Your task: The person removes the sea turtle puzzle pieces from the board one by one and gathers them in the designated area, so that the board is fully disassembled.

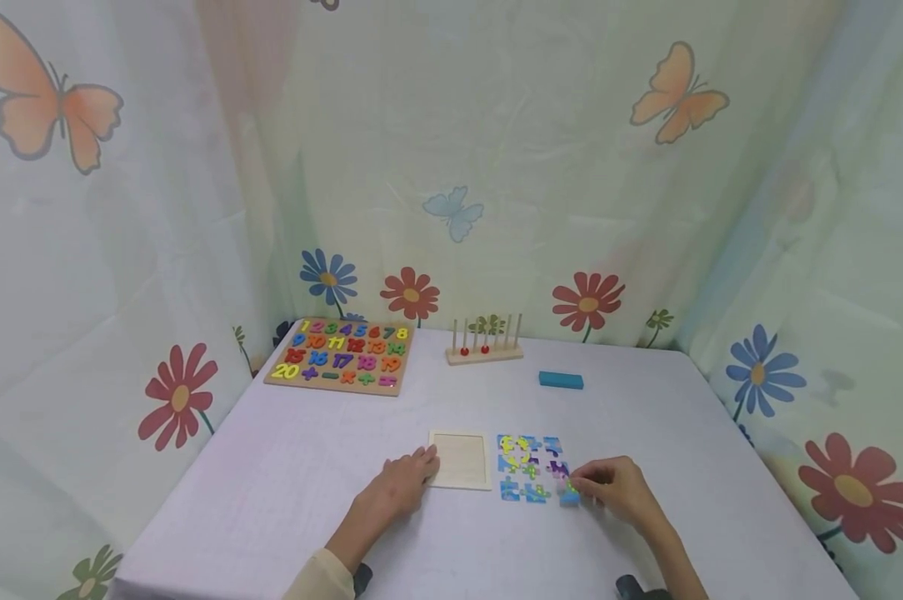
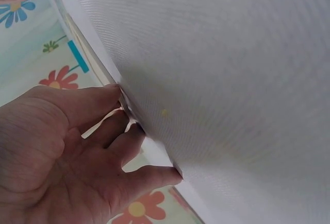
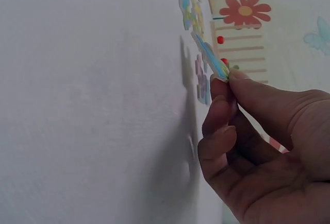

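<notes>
In the head view, a square wooden puzzle tray (image 1: 461, 461) lies bare on the table. My left hand (image 1: 410, 479) rests at its left edge, fingertips touching the rim and the tabletop; the left wrist view shows this hand (image 2: 87, 152) with its fingers spread. Right of the tray, several jigsaw pieces (image 1: 510, 489) in blue, yellow and purple lie in loose rows. Between thumb and index finger, my right hand (image 1: 615, 490) pinches a blue-green jigsaw piece (image 3: 215, 63), tilted and raised a little above the table at the group's near right corner.
Behind the tray, to the left, lies a board of coloured numbers (image 1: 339, 358). A wooden peg stand (image 1: 485, 356) with red beads stands at the back, and a blue block (image 1: 561, 380) lies right of it. Flowered curtains (image 1: 496, 167) enclose the white table (image 1: 331, 442).
</notes>
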Available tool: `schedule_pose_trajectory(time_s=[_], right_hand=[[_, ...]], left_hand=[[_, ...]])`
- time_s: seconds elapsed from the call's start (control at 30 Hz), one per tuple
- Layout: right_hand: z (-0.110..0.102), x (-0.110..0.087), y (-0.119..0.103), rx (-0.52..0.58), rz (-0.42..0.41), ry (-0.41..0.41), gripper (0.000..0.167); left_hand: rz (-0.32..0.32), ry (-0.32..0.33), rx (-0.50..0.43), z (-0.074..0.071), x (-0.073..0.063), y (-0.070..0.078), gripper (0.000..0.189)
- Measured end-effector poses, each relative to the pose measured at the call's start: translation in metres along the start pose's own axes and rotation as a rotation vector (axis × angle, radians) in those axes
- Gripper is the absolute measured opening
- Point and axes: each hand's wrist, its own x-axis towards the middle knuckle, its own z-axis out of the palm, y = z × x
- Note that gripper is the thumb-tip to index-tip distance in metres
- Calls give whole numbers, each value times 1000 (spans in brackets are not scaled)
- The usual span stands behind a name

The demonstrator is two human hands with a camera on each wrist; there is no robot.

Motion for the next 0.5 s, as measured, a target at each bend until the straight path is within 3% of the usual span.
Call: schedule_pose_trajectory(time_s=[0.13, 0.5], right_hand=[[5, 2, 4, -52, 23, 27, 3], [12, 5, -1, -203, -43, 41, 4]], left_hand=[[-3, -6, -7, 1, 0, 1, 48], [-11, -10, -42, -2, -2, 1, 48]])
